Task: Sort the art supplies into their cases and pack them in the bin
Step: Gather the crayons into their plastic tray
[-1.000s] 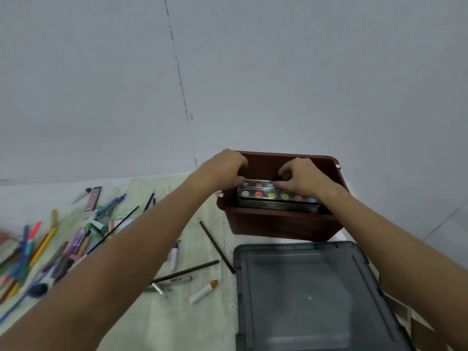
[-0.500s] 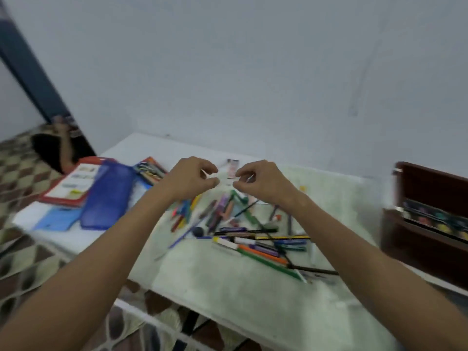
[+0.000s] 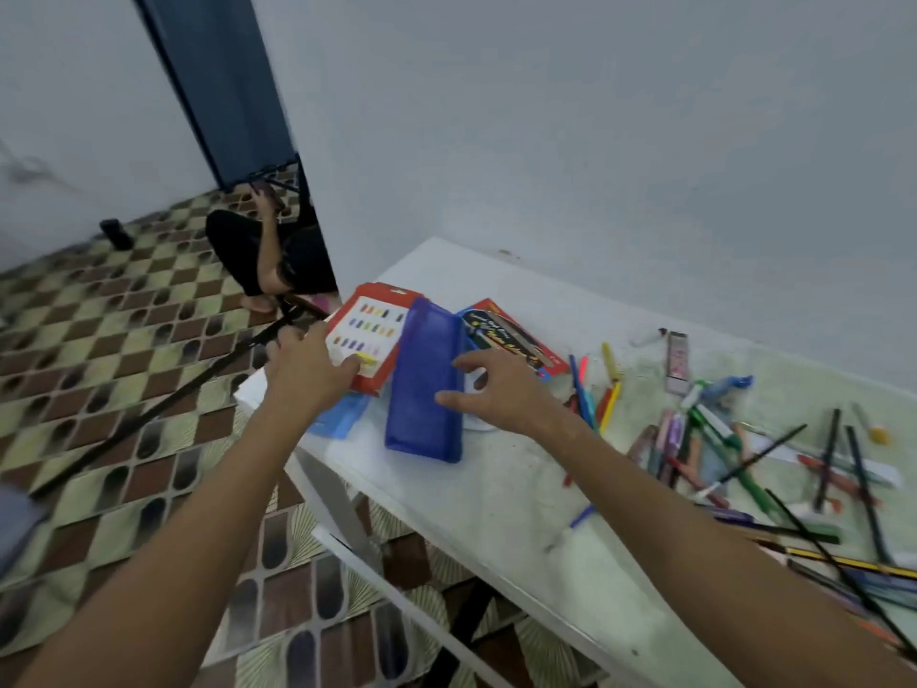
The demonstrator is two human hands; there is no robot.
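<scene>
Meanwhile, both hands, left hand (image 3: 310,369) and right hand (image 3: 489,389), reach spread and empty toward a blue case (image 3: 426,389); pens (image 3: 734,454) lie loose across the bench (image 3: 496,489), unsorted.

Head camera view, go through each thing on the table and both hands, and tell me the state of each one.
blue pencil case: closed, lying flat, overlapping the red box.
red crayon box: flat at the table's corner, left fingers on it.
watercolour packet: flat, partly under the blue case.
loose pens and pencils: scattered, unsorted.
left hand: open, empty.
right hand: open, fingers spread above the case.
</scene>
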